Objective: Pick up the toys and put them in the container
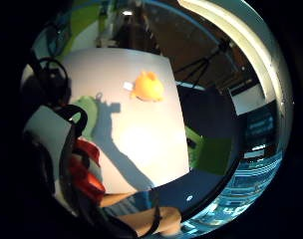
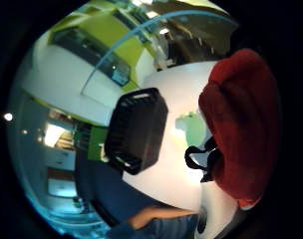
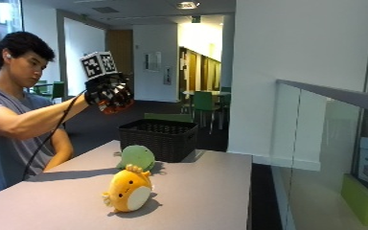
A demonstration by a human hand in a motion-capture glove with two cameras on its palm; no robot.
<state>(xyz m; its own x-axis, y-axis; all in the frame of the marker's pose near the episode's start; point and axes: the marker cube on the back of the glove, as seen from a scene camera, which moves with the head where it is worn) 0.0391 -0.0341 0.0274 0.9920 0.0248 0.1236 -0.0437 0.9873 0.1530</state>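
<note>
Office building: glass balustrade [image 3: 324,143], corridor chairs [image 3: 204,106]

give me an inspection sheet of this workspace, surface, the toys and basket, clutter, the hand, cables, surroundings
Surface: grey table, toys and basket on it.
Job's things: orange toy near the front of the table; green toy behind it, beside the black basket; red toy in the gloved hand.
Clutter: nothing seen.
Hand: right hand raised above the table, near the basket, gripping the red toy.
Cables: left out of this sheet.
Surroundings: white wall and glass railing beside the table; green chairs in the room behind.
</note>
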